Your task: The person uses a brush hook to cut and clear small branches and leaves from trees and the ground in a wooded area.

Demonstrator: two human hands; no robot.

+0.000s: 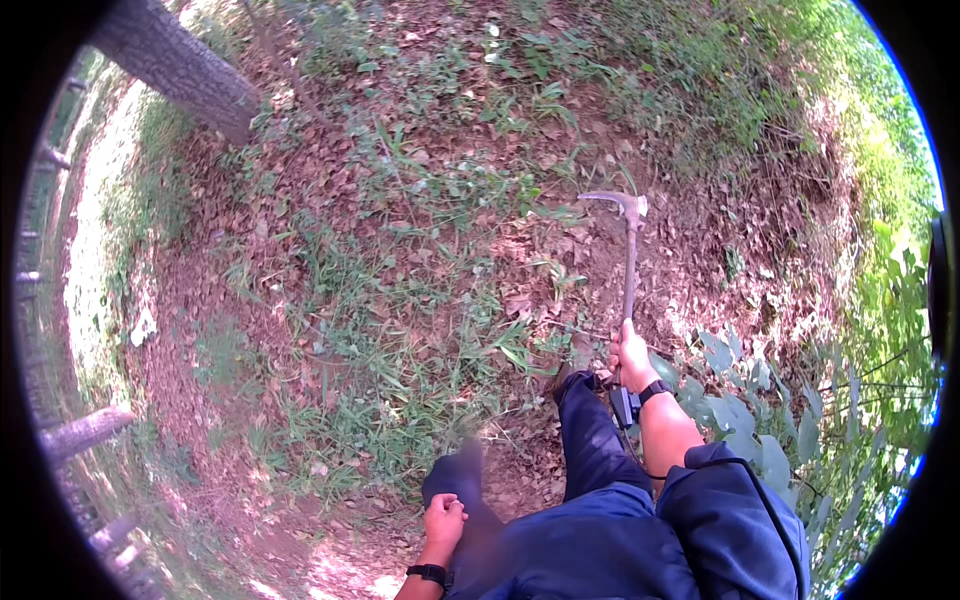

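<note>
My right hand (630,358) is wrapped around the lower end of a pick (630,262) with a long wooden handle. The pick points away from me, and its metal head, a slim curved blade to the left and a short blunt end to the right, is over the leaf-strewn ground. My left hand (445,520) is curled closed beside my left leg, and I see nothing in its fingers. Dark blue trousers (600,445) cover my legs. A black band with a small box (625,405) sits at my right wrist, and another black band (430,573) at the left.
Dry leaves, grass and low weeds (400,270) cover the sloping ground. A thick tree trunk (185,70) rises at the far left, and a thinner trunk (90,432) stands at the left edge. Broad-leaved plants (745,430) grow close to my right arm, with dense green brush beyond.
</note>
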